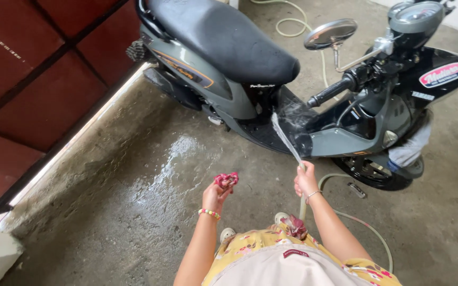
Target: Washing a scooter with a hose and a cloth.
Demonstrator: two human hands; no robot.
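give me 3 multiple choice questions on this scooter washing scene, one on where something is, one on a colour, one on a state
1. Where does the water jet land?
A. on the footboard below the seat
B. on the mirror
C. on the red gate

2. What colour is the cloth in the left hand?
A. white
B. blue
C. dark red

3. What state is the concrete floor beside the scooter in?
A. dry all over
B. wet in a patch
C. covered in foam

Answers:
1 A: the jet from the hose in the right hand splashes on the footboard of the scooter.
2 C: the left hand grips a dark red cloth.
3 B: a shiny wet patch shows on the concrete floor.
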